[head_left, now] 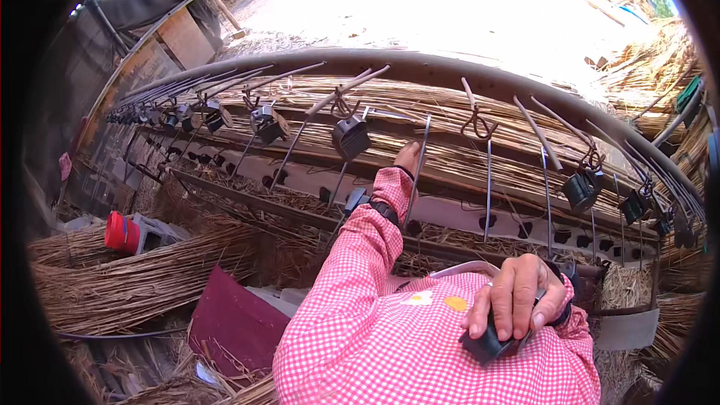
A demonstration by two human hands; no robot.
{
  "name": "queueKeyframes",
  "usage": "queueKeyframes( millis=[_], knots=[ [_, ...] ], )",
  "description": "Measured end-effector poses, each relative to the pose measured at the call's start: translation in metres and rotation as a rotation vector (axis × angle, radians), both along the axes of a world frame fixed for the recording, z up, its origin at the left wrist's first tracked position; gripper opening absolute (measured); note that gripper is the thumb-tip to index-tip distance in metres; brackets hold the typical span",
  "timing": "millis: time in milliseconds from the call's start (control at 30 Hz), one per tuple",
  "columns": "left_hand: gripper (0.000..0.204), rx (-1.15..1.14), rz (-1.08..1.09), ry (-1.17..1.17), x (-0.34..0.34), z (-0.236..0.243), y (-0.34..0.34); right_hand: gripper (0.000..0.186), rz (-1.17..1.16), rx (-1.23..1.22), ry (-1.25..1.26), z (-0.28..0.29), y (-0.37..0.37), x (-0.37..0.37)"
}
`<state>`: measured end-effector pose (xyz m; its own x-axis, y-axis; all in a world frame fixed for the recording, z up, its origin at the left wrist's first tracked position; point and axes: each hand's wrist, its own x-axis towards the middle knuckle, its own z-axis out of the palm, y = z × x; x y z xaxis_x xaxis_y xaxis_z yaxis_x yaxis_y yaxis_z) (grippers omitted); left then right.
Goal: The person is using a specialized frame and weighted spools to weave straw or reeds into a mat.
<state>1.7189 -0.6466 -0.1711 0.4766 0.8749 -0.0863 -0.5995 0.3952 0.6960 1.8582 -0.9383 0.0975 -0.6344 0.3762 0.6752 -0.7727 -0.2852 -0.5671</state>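
Observation:
My left hand [407, 157] reaches forward among the long straw stalks [442, 154] laid along a wide frame. Its fingers are hidden by the stalks and a thin metal rod, so I cannot make out their grip. Close to my body, my right hand [517, 296] is closed around a dark block [489, 346], fingers bent over its top. Similar dark blocks hang from cords along the frame; one hanging block [351, 137] is just left of my left hand, another hanging block [582, 191] off to the right. A knotted cord loop [478, 129] hangs between them.
A long curved pipe [435, 69] crosses ahead, with rods slanting from it. Straw bundles [142, 281] lie at the left, near a red cylinder [122, 232], a grey hollow block [159, 232] and a maroon board [234, 322]. More straw [645, 60] is heaped at the far right.

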Motion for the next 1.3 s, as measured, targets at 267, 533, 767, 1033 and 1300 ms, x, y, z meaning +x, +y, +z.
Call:
queueKeyframes(
  millis=[267, 533, 767, 1033, 1300],
  knots=[
    [0.006, -0.319, 0.263, -0.439, 0.063, 0.016, 0.008, 0.018, -0.217, -0.034, -0.18, -0.002, -0.008, 0.017],
    [0.008, -0.091, 0.464, -0.146, 0.06, 0.028, -0.003, 0.019, -0.189, -0.064, -0.272, -0.004, -0.005, 0.009],
    [0.021, -0.056, 0.411, -0.251, 0.073, 0.04, -0.07, 0.018, -0.174, -0.072, -0.325, -0.004, 0.001, 0.003],
    [0.041, -0.104, 0.368, -0.8, 0.096, 0.053, -0.073, 0.017, -0.137, -0.112, -0.392, -0.011, 0.006, -0.004],
    [0.062, -0.013, 0.58, -0.435, 0.134, 0.091, -0.06, 0.018, -0.176, -0.159, -0.409, -0.013, 0.001, -0.005]
  ],
)
